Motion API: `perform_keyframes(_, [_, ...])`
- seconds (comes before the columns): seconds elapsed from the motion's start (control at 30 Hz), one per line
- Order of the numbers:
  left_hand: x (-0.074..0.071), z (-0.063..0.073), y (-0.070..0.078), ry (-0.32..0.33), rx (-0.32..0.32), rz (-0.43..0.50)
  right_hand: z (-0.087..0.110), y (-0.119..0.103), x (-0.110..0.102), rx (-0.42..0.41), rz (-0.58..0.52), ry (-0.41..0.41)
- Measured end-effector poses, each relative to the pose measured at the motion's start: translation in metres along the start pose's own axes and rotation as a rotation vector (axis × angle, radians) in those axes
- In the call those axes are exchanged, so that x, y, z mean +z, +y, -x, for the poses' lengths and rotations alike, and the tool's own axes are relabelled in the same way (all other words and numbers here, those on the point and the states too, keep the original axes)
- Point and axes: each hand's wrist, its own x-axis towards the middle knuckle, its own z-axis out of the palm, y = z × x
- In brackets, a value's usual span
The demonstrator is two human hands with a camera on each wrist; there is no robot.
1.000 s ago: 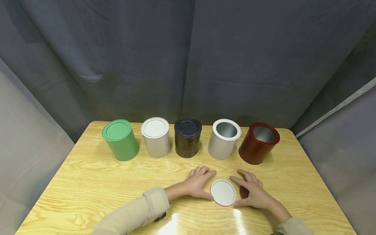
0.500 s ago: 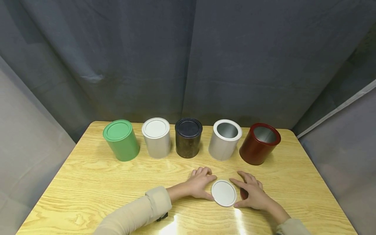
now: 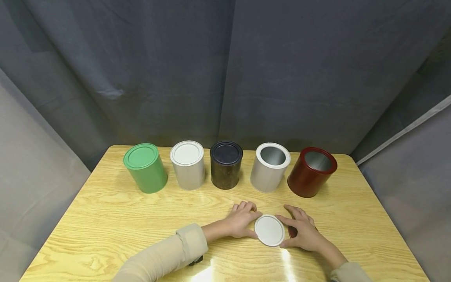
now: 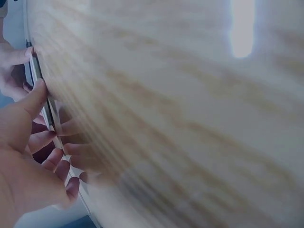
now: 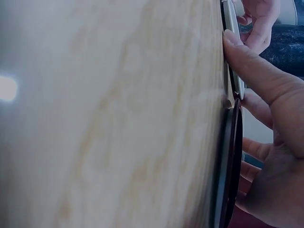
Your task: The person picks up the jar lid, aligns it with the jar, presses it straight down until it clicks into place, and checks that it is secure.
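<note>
Wood-grain tbl (image 3: pixel 105 223), grey curtain (image 3: pixel 158 78) bhd, L hand (image 3: pixel 241 224) & R hand (image 3: pixel 303 232) pinching wht lid (image 3: pixel 269 230)

I see a round white lid (image 3: pixel 269 230), roughly level, held between left hand (image 3: pixel 242 223) and right hand (image 3: pixel 305 234), beside a mostly hidden red lid (image 3: pixel 292 232).

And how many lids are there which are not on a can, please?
2: the white lid between the left hand and the right hand, and the dark red lid, partly covered by the right hand. Another could be hidden under a hand.
</note>
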Motion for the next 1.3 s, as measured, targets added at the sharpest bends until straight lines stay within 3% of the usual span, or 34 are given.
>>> perform_keyframes(0.53, [-0.004,0.001,-0.001,-0.02,0.014,0.017,0.0,0.001,0.001,-0.023,-0.01,0.016])
perform_keyframes(1.3, [-0.019,-0.001,-0.01,0.058,0.094,0.177,-0.004,-0.004,-0.021,-0.113,-0.118,0.061])
